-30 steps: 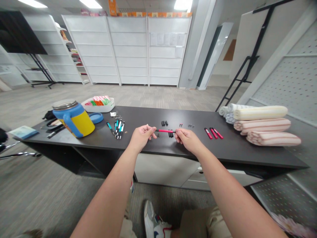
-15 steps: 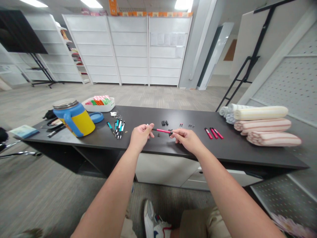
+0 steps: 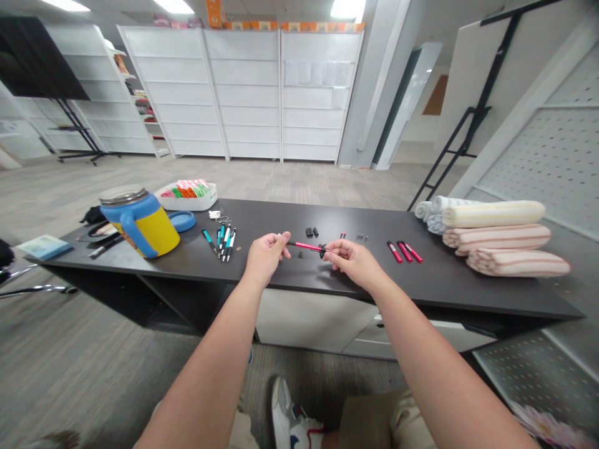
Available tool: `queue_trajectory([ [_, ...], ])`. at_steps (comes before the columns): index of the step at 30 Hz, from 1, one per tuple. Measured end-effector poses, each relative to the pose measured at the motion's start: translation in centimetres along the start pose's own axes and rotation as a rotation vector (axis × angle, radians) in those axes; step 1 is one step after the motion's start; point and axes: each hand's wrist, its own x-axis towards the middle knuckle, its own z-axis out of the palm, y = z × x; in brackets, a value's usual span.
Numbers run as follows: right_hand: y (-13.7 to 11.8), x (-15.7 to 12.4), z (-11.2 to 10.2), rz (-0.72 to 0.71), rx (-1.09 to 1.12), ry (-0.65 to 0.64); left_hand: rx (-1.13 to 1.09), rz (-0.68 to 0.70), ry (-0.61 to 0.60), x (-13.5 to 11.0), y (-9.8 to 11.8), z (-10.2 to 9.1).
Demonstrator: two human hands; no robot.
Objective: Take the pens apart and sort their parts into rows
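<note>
A slim red pen point(image 3: 306, 246) with dark ends sits at the centre of the clock, held just above the near half of the tabletop point(image 3: 281, 277), its nine o'clock end slightly farther from the person than its three o'clock end. At nine o'clock the left hand point(image 3: 267, 254) pinches the pen's dark end between thumb and fingers. At three o'clock the right hand point(image 3: 349, 257) grips the other end with its fingertips; some dark bits show beside those fingertips, too small to tell apart.

Just beyond the pen, at twelve o'clock, lie short black caps point(image 3: 311, 232). A small dark piece point(image 3: 300, 254) rests near it at seven. Toward two o'clock are tiny red-tipped pieces point(image 3: 343, 236), and a little past them some small grey pieces point(image 3: 362, 237). Out at three, three red barrels point(image 3: 403, 251) lie slanted side by side, and farther along the same line rolled towels point(image 3: 498, 240) are stacked.

At nine o'clock, beyond the left hand, a bunch of teal, white and black pens point(image 3: 226, 242) lies together. Toward ten come a white cable point(image 3: 218, 216), a round blue lid point(image 3: 181, 221) and a white basket point(image 3: 206, 201) of colourful packets point(image 3: 189, 189). Farther out, between nine and ten, a blue-and-yellow mug point(image 3: 159, 231) stands with its handle toward the person.
</note>
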Motion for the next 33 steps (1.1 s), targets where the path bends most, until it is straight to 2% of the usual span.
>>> queue_trajectory([
  [5,0.1,-0.1,-0.2,-0.025,-0.17,-0.002,0.005,0.0,0.001,0.0,0.0,0.1],
  [13,0.9,0.1,-0.1,-0.045,0.024,0.07,0.105,0.024,-0.001,-0.2,0.3,0.2],
  [26,0.0,-0.4,-0.1,-0.064,0.051,0.181,0.057,-0.004,0.091,0.4,-0.4,0.2],
  [29,0.0,-1.1,-0.9,-0.064,-0.09,0.326,0.015,-0.005,0.105,0.4,-0.3,0.2],
  [31,0.1,-1.6,-2.0,-0.021,-0.331,0.471,0.009,-0.003,0.109,0.5,-0.3,0.2],
  [33,0.2,-2.1,-3.3,0.055,-0.658,0.539,0.016,0.001,0.113,0.5,-0.2,0.2],
])
